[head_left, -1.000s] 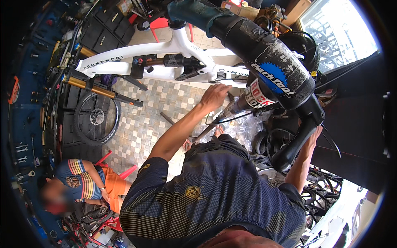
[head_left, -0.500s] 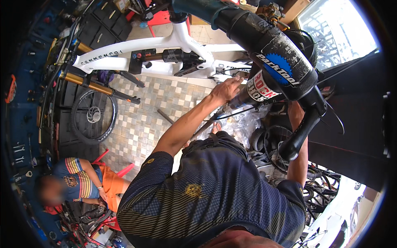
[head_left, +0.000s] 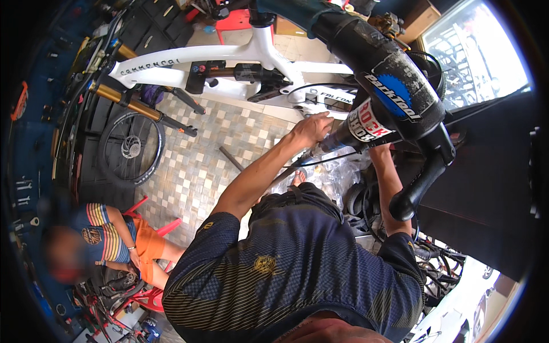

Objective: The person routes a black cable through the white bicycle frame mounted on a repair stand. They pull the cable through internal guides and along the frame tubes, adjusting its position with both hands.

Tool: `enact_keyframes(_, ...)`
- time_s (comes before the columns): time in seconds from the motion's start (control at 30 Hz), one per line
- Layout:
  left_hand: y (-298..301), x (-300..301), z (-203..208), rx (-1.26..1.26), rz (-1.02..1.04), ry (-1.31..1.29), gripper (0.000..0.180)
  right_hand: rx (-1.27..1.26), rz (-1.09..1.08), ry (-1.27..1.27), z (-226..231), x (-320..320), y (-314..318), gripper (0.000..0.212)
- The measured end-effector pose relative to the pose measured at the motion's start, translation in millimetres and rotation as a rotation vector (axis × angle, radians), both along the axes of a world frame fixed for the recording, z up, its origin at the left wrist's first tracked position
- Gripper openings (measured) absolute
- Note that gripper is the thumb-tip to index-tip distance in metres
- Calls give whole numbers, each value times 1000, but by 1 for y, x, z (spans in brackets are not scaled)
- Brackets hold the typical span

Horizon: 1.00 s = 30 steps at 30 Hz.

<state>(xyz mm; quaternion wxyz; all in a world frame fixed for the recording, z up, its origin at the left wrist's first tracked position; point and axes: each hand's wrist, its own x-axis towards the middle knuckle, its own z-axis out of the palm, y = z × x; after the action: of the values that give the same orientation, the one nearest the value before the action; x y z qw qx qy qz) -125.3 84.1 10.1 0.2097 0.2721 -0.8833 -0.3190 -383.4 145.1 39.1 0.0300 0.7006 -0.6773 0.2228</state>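
Observation:
A white bicycle frame [head_left: 200, 57] with a black rear shock [head_left: 251, 72] hangs from a black repair stand [head_left: 394, 74] that looms over the upper right. My left hand [head_left: 313, 128] is at the rear end of the frame, beside the stand's post. Its fingers are bent and close together; what they grip, if anything, is too small to make out. Below the stand's clamp head, my right hand [head_left: 380, 150] shows only at the wrist edge, its fingers hidden behind the stand. A black crank handle [head_left: 423, 171] juts down from the clamp, above my right forearm.
A gold-legged suspension fork [head_left: 134, 106] extends from the frame's front. Left of it leans a wheel [head_left: 131, 148] with a disc rotor. Another person [head_left: 114, 234] sits at the lower left, near red chairs. Clear plastic wrapping [head_left: 329, 171] lies on the floor near my feet.
The view has shifted slightly, so the frame and stand sit a little further right. My right forearm has come inward, its wrist closer to the stand's post. My left hand stays by the frame's rear.

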Motion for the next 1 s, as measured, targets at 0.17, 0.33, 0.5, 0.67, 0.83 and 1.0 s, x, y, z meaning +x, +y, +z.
enact_keyframes(0.17, 11, 9, 26, 7, 88, -28, 32, 205, 36, -98, -54, 30, -31, 15)
enact_keyframes(0.33, -15, 5, -10, -137, 267, 150, 41, 154, 151, -78, -38, 104, -70, 17)
enact_keyframes(0.5, -40, -18, -16, -148, 285, -5, 33, 188, 202, -132, -45, 99, -86, 30)
enact_keyframes(0.67, -48, -36, -19, -245, 218, -270, 22, 245, 141, -566, -39, 54, -39, 30)
enact_keyframes(0.83, -58, -31, -34, -265, 294, -232, 19, 321, 26, -1006, -33, 11, 20, 31)
enact_keyframes(1.0, -60, -35, -23, -266, 337, -276, 21, 265, -93, -1255, -33, -30, 56, 32)
